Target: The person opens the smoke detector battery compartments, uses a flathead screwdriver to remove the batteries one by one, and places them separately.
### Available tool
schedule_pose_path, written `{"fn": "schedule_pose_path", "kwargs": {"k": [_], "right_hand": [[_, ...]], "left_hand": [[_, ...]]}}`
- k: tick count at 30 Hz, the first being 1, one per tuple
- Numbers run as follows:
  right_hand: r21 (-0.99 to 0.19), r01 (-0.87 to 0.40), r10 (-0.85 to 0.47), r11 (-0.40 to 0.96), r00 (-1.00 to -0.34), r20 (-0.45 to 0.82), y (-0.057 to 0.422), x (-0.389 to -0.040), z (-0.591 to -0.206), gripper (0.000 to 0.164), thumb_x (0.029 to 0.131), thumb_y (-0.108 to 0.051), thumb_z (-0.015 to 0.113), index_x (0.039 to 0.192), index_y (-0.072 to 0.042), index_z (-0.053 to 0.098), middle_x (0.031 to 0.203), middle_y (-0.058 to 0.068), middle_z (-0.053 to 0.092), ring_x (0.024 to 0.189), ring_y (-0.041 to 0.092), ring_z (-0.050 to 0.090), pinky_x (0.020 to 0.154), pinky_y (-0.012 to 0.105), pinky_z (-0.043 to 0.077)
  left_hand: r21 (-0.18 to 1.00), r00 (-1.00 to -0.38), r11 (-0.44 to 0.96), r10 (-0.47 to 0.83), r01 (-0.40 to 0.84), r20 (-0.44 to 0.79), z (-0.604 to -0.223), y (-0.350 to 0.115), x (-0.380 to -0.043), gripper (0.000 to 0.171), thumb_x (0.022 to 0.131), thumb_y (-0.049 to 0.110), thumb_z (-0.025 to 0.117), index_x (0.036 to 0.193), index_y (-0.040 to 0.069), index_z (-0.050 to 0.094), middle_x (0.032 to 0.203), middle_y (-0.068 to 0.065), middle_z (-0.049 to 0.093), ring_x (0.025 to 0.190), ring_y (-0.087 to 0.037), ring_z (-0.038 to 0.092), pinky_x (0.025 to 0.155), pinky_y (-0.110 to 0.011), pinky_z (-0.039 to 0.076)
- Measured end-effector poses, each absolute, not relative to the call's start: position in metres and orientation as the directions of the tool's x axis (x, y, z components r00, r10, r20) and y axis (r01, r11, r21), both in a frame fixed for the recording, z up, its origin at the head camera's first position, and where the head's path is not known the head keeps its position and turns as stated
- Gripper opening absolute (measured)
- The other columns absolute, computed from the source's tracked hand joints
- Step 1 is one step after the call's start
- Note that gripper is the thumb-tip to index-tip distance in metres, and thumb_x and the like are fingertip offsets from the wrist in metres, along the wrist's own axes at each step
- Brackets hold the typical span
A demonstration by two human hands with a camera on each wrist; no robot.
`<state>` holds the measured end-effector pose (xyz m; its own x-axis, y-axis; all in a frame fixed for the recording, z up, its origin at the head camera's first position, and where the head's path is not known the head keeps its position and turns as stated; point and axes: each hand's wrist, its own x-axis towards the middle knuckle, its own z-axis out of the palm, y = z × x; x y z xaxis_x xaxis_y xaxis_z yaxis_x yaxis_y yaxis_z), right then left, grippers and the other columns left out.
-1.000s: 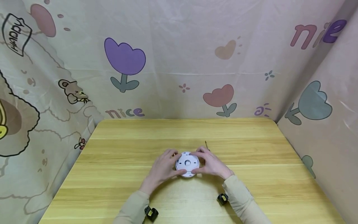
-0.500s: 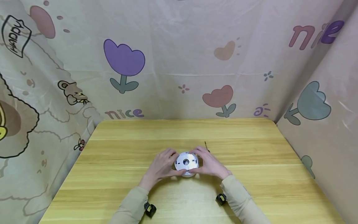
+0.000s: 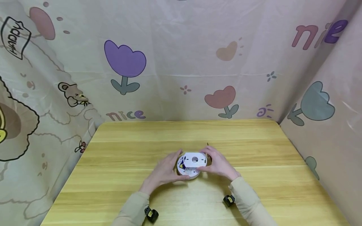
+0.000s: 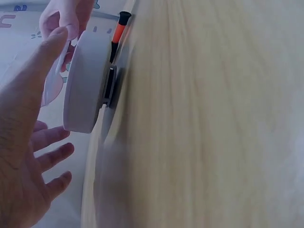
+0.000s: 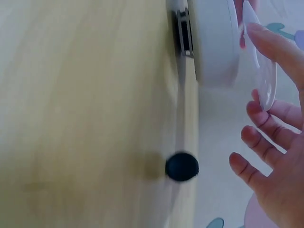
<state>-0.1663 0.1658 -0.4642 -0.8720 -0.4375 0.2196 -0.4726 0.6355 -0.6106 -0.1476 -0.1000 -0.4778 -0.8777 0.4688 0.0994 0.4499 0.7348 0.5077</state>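
Observation:
A round white smoke detector [image 3: 189, 172] sits low over the table, a label with a dark triangle showing on its face. A dark bracket-like part [image 4: 109, 85] juts from its underside. My left hand [image 3: 163, 168] curves round its left side, thumb along the near rim and index finger at the far rim; its other fingers [image 4: 54, 158] are spread. Above the detector, tilted and shifted right, is its white mounting plate [image 3: 190, 156] with a round hole. My right hand [image 3: 219, 163] pinches this plate [image 5: 266, 71] between thumb and fingers; the other fingers are loose.
Behind the right hand lies an orange and black screwdriver [image 4: 120, 31]; its black end [image 5: 182, 166] shows in the right wrist view. The wooden table [image 3: 127, 141] ends at a printed curtain [image 3: 169, 62].
The mounting plate has come off the detector's face and moved up and right with my right hand. The labelled face is now uncovered. My left hand stays beside the detector.

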Motion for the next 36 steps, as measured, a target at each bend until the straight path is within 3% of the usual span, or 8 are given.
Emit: {"fn": "schedule_pose_path", "kwargs": {"k": [7,11,21,27,36], "right_hand": [[-0.63,-0.409,-0.362,0.661,-0.908,0.21,0.188,-0.168,-0.463,0.067,0.068,-0.034,0.093,0.124,-0.008,0.067,0.117,0.005,0.069,0.094,0.013,0.059,0.081,0.028,0.052],[-0.664,-0.346,-0.286,0.663,-0.936,0.203,0.203,-0.172,-0.463,0.064,0.068,-0.03,0.094,0.123,-0.008,0.068,0.107,0.003,0.067,0.086,0.013,0.052,0.07,0.021,0.044],[-0.718,-0.257,-0.171,0.647,-0.967,0.191,0.233,-0.181,-0.471,0.063,0.072,-0.024,0.091,0.125,-0.002,0.065,0.1,0.009,0.064,0.083,0.016,0.051,0.066,0.018,0.041],[-0.712,-0.201,-0.107,0.673,-0.979,0.175,0.247,-0.187,-0.474,0.066,0.075,-0.021,0.089,0.129,0.003,0.061,0.108,0.018,0.061,0.087,0.02,0.05,0.069,0.02,0.042],[-0.688,-0.064,-0.012,0.723,-0.997,0.08,0.263,-0.192,-0.476,0.069,0.079,-0.031,0.086,0.132,0.004,0.058,0.12,0.025,0.057,0.097,0.028,0.053,0.075,0.027,0.043]], "left_hand": [[0.572,-0.877,0.7,0.475,0.427,0.074,-0.479,-0.099,-0.144,0.114,0.073,0.067,0.078,0.158,0.009,0.03,0.161,-0.014,0.039,0.147,-0.036,0.04,0.119,-0.062,0.034],[0.589,-0.872,0.684,0.483,0.43,0.076,-0.48,-0.099,-0.144,0.112,0.073,0.064,0.08,0.158,0.01,0.031,0.16,-0.014,0.041,0.147,-0.036,0.04,0.119,-0.062,0.033],[0.592,-0.869,0.673,0.484,0.445,0.103,-0.484,-0.099,-0.144,0.107,0.075,0.062,0.079,0.156,0.007,0.035,0.158,-0.018,0.042,0.146,-0.038,0.041,0.119,-0.063,0.033],[0.598,-0.878,0.679,0.469,0.425,0.092,-0.485,-0.098,-0.143,0.106,0.076,0.062,0.079,0.156,0.008,0.035,0.159,-0.019,0.04,0.145,-0.041,0.04,0.116,-0.066,0.035],[0.612,-0.881,0.672,0.465,0.416,0.089,-0.487,-0.099,-0.142,0.104,0.076,0.062,0.079,0.155,0.008,0.038,0.158,-0.017,0.042,0.145,-0.04,0.041,0.115,-0.065,0.037]]}}
